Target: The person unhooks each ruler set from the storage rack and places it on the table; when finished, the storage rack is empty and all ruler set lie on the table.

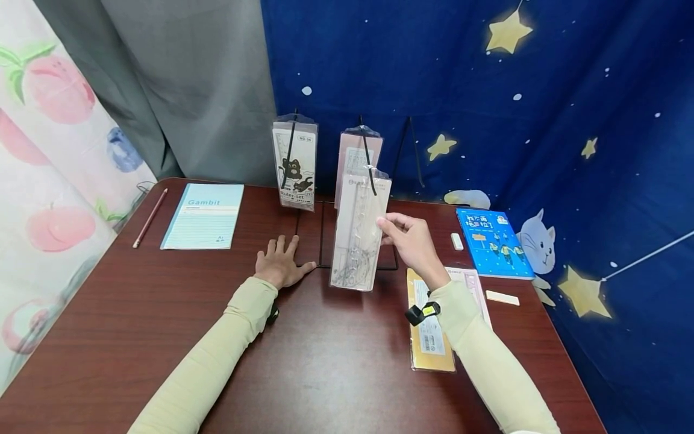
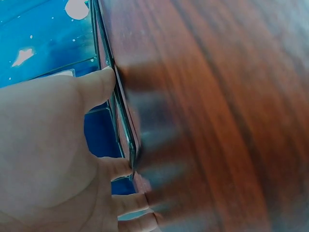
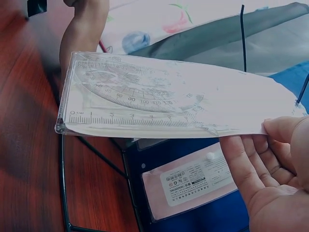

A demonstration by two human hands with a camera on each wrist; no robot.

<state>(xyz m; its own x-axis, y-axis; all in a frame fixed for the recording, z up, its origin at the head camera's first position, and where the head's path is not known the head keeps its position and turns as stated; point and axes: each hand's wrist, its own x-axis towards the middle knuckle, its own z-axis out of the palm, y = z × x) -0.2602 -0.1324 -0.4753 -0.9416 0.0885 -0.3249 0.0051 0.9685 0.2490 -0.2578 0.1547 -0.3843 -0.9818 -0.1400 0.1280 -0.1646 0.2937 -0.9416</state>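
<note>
My right hand [image 1: 409,238] pinches the right edge of a clear-wrapped ruler set [image 1: 358,235], thumb in front and fingers behind. A protractor and a scale [image 3: 133,118] show through its wrapper in the right wrist view. The set's top end is at the middle hook [image 1: 368,157] of a black wire rack, and the hook's tip shows in front of it. Behind it on that hook hangs a pink pack [image 3: 193,183]. My left hand [image 1: 279,262] lies palm down with fingers spread at the front-left of the rack's base [image 1: 322,241], its thumb at the front wire.
A bear-printed ruler set [image 1: 295,160] hangs on the left hook; the right hook [image 1: 414,150] is bare. Left lie a notebook [image 1: 208,217] and pencil [image 1: 150,218]. Right are a blue book [image 1: 493,241], erasers [image 1: 457,242] and a yellow pack [image 1: 434,355] beneath my right forearm.
</note>
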